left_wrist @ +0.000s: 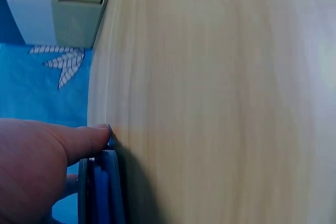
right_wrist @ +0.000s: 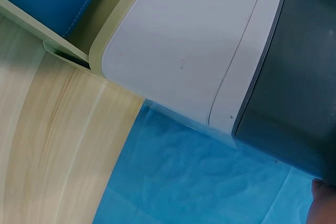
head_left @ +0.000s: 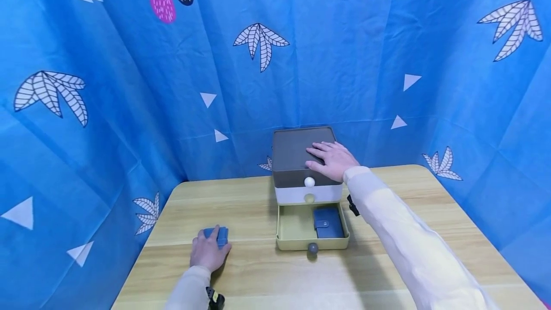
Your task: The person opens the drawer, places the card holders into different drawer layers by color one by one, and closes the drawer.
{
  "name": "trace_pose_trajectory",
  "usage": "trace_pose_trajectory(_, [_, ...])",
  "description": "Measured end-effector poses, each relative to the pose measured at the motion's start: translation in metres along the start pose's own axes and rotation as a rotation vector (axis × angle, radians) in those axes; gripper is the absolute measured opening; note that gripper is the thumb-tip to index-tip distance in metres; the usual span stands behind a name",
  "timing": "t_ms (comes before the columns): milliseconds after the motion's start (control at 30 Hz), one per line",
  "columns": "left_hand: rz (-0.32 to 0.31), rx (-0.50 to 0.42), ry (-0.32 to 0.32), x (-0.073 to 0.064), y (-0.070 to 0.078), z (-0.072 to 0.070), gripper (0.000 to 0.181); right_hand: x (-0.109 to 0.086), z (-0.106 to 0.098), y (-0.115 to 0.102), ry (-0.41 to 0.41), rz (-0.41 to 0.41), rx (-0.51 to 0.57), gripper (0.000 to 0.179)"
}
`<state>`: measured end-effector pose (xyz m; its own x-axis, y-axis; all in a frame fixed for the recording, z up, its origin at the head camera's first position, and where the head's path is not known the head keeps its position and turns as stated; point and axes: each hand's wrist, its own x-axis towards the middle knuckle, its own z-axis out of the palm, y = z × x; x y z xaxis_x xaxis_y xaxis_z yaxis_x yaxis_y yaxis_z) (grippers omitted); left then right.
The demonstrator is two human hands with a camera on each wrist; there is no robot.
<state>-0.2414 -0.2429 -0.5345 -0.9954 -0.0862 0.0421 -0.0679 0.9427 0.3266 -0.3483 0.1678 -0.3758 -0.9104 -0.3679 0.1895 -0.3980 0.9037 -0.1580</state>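
Observation:
At the left of the table in the head view, my left hand (head_left: 207,253) holds a small blue folded wallet (head_left: 222,236). The left wrist view shows its layered edge, with the thumb along one side and the other fingers partly hidden behind. My right hand (head_left: 335,160) rests with its fingers spread on the dark grey top of a small drawer box (head_left: 294,149). The bottom drawer (head_left: 297,244), pale yellow-green with a grey knob, is pulled out. Inside it, at the right, lies a blue wallet (head_left: 327,221) with a snap strap.
The drawer box stands at the back of the wooden table (head_left: 241,276), with white and grey drawers above the pulled-out one. A blue patterned curtain (head_left: 344,75) hangs behind and on both sides of the table.

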Motion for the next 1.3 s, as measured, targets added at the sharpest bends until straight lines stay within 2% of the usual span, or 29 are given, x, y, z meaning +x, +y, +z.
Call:
trace_pose_trajectory(267, [0.059, -0.043, 0.013, 0.000, 0.029, 0.011, 0.073, 0.000, 0.001, -0.001, -0.004, 0.007, -0.006, 0.074])
trace_pose_trajectory(700, [0.095, -0.063, 0.024, -0.001, 0.065, 0.026, 0.070, 0.001, 0.001, -0.001, 0.006, -0.006, -0.010, 0.078])
trace_pose_trajectory(1000, [0.098, -0.083, 0.029, 0.000, 0.071, 0.031, 0.070, 0.000, -0.002, -0.002, -0.007, -0.008, -0.015, 0.075])
trace_pose_trajectory(1300, [0.096, -0.137, -0.002, 0.000, 0.065, 0.025, 0.073, 0.000, -0.002, -0.003, -0.016, -0.005, -0.015, 0.073])
